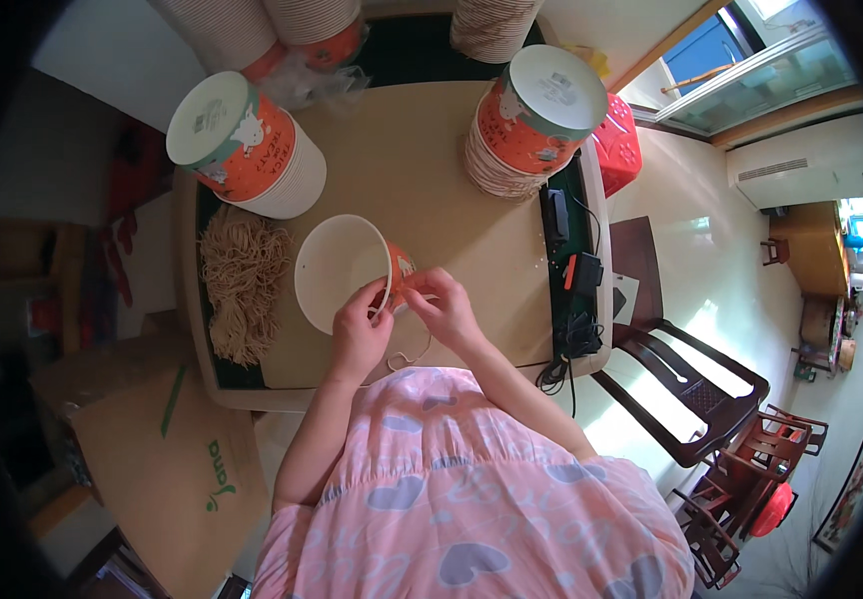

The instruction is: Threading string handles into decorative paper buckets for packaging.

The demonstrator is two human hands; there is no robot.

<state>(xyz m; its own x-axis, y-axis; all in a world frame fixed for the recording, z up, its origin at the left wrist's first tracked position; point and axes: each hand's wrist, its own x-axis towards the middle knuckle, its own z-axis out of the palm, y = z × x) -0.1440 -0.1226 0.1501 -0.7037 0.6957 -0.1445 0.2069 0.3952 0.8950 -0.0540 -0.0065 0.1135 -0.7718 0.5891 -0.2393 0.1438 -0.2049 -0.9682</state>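
Observation:
A white-lined paper bucket (327, 265) with an orange printed outside lies tilted on the table in front of me, its open mouth facing left and up. My left hand (362, 324) grips its rim, fingers partly inside the mouth. Against the outer wall, my right hand (443, 307) pinches with thumb and forefinger, close to the left fingertips. A thin beige cord (414, 357) trails below the hands onto the table edge; its upper end is hidden by the fingers. Left of the bucket lies a bundle of beige cords (242, 285).
Upside-down stacks of orange buckets stand at the left (287, 165) and right (511, 130) of the table (402, 130), with more stacks behind. Black adapters and cables (581, 334) line the right edge. A cardboard box (172, 459) stands lower left; a dark chair (691, 384) is at right.

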